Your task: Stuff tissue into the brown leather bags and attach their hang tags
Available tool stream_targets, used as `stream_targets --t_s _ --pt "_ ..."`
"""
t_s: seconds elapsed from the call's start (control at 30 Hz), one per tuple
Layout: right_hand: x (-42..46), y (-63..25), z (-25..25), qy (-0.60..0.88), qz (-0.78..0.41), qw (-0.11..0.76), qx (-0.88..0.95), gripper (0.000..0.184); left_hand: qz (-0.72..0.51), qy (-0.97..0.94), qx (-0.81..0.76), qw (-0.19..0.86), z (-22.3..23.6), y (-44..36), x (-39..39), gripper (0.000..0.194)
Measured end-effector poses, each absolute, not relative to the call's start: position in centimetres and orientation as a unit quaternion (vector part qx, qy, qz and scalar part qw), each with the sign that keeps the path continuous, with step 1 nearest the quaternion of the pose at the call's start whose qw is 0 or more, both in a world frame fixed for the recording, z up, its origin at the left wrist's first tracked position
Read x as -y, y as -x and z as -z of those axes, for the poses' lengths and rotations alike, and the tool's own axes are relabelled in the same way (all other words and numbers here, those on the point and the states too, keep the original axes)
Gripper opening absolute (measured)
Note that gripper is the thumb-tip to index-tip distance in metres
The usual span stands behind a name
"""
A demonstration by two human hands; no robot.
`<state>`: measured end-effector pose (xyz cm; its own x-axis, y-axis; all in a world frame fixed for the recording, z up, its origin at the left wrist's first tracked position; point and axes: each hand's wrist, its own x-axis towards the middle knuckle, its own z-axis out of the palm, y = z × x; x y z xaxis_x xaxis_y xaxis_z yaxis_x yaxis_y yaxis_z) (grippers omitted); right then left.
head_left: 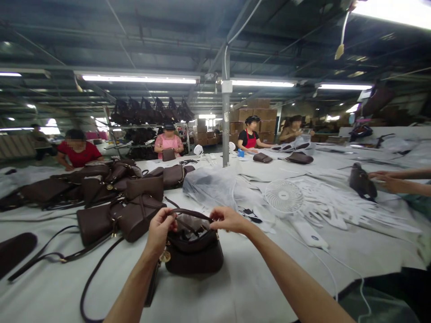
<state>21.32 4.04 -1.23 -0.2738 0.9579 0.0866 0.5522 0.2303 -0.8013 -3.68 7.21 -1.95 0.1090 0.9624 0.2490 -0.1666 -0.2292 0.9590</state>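
A small dark brown handbag (197,260) stands upright in front of me on the white-covered table. Its top is open, and something pale and crumpled, like clear plastic, shows inside. My left hand (159,229) is closed on the left end of the bag's curved handle (190,212). At the opposite end, my right hand (228,220) pinches the handle where it meets the rim; the fingertips are partly hidden. A round gold-coloured charm (164,256) hangs by the bag's left side. Left of my forearm, a long dark strap (88,280) loops over the table.
Brown bags (97,224) are heaped at the left. Clear plastic (210,186) lies beyond my bag. A white fan (283,197) and white strips (332,204) lie to the right, near a co-worker's hands (387,181) holding a dark bag (362,181). A metal post (226,116) rises behind.
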Motion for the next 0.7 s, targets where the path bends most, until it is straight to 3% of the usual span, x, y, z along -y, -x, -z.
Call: stream_targets --t_s 0.13,0.3,0.43,0.7 --pt "-3.6 -22.1 2.2 0.465 -0.500 0.327 0.653 0.031 -0.562 -0.563 -0.370 0.480 2.1 3.8 -7.1 0.025" --pt "-2.7 -21.6 3.7 0.474 -0.476 0.396 0.627 0.028 -0.550 -0.543 -0.340 0.536 1.7 4.4 -7.1 0.032" --pt "-2.0 -21.2 4.4 0.469 -0.462 0.435 0.614 0.030 -0.466 -0.583 -0.315 0.586 1.0 5.9 -7.2 0.035" --pt "-1.0 -21.0 5.6 0.442 -0.472 0.492 0.583 0.027 -0.310 -0.683 -0.326 0.576 -0.9 8.8 -7.9 0.034"
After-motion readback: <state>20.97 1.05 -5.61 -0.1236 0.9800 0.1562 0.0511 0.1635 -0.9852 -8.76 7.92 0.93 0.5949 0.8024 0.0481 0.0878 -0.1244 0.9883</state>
